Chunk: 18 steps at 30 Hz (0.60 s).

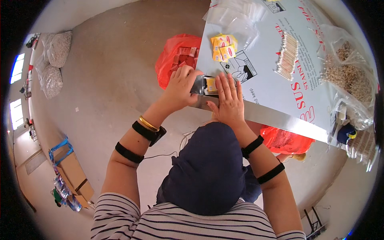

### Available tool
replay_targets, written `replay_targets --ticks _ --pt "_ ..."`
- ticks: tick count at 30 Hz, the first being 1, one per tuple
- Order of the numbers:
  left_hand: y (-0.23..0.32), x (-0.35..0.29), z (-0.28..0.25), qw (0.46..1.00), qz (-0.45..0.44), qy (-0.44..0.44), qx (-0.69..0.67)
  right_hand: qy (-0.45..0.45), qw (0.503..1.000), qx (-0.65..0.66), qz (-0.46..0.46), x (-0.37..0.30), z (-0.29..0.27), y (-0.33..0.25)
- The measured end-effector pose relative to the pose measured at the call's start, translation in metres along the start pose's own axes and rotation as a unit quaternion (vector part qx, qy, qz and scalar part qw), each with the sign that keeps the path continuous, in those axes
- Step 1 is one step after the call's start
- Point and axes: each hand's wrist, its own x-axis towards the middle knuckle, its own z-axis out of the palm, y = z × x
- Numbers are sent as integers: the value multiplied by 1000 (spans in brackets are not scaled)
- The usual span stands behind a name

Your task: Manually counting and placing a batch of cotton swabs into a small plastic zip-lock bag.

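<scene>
Near the table's left edge my left hand (181,89) is curled, with the thumb and fingers closed on one end of a small clear plastic bag (197,85). In or at the bag's mouth lies a bundle of thin pale sticks (210,94) with a yellow card (211,84) on top; whether they are fully inside cannot be made out. My right hand (229,100) lies flat, fingers stretched out, beside the bundle's right end and partly covering it. Further back on the table is a pile of yellow printed cards (224,47).
Flat clear bags (240,20) lie at the back of the table (264,90). A row of thin sticks (287,56) is right of centre. A large clear bag of brown sticks (352,74) stands at far right. Red bags (165,60) hang off the left edge and below the front edge.
</scene>
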Motion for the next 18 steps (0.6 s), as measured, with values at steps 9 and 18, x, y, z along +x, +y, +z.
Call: replay_targets --ticks 9,18 --pt "-19 -1 9 994 2 15 -106 -12 1000 -8 -3 1 -1 0" --pt "-24 -1 7 992 9 -10 -129 -35 998 9 -43 20 3 -10"
